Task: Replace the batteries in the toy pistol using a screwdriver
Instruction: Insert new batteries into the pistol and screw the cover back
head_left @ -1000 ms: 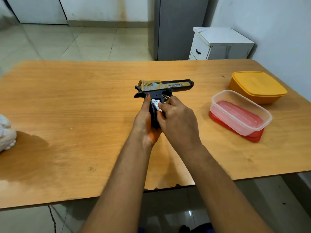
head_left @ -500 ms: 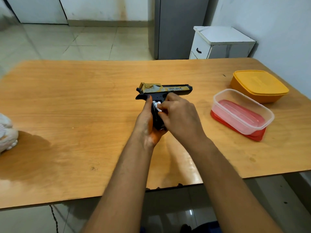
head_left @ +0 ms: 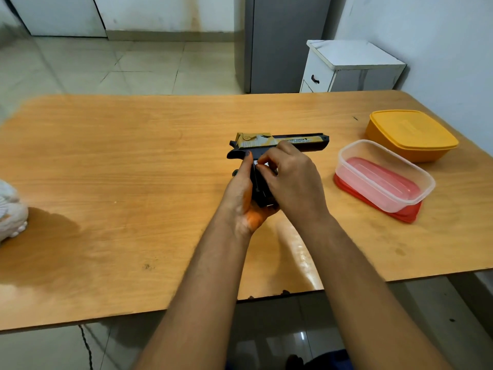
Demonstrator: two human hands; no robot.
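The toy pistol, black with a gold slide, lies on its side in the middle of the wooden table, barrel pointing right. My left hand grips its black grip from the left and below, thumb along the side. My right hand covers the grip from the right, its fingertips pinching a small white battery at the grip's open side. Most of the battery and the compartment are hidden by my fingers. No screwdriver is in view.
A clear plastic box stands on a red lid to the right of the pistol. Behind it sits a closed yellow container. A white object lies at the table's left edge. A white cabinet stands beyond the table.
My right hand's fingertips have shifted slightly on the grip and now cover more of the white battery. The pistol and my left hand stay in place.
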